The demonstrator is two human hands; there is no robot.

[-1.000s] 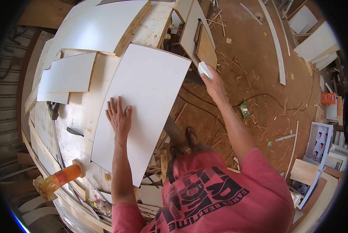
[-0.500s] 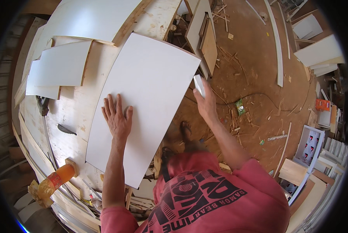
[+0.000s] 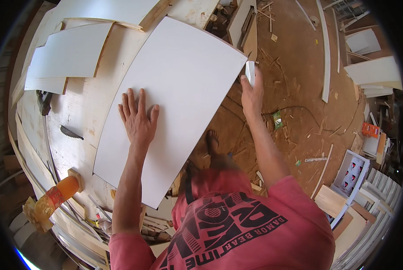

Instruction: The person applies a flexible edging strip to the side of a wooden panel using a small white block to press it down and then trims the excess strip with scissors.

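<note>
A large white board [image 3: 188, 85] lies slantwise on the workbench [image 3: 82, 112], its right long edge reaching past the bench. My left hand [image 3: 139, 120] rests flat on the board's left half, fingers spread, holding nothing. Beside the board's far right corner, my right hand [image 3: 253, 96] is closed around a small white block-like piece [image 3: 250, 71] whose top end sticks up from the grip. The piece is close to the board's right edge; whether it touches cannot be told.
Smaller white panels [image 3: 71, 51] lie on the bench at left, near a dark curved toothed piece [image 3: 71, 132] and a corded tool [image 3: 44, 101]. An orange bottle [image 3: 59, 193] lies at lower left. Wood scraps and a long white strip [image 3: 326, 54] litter the brown floor.
My right hand, with the white piece, has moved slightly up and to the right in the picture. The view has shifted a little; my left hand stays flat on the board.
</note>
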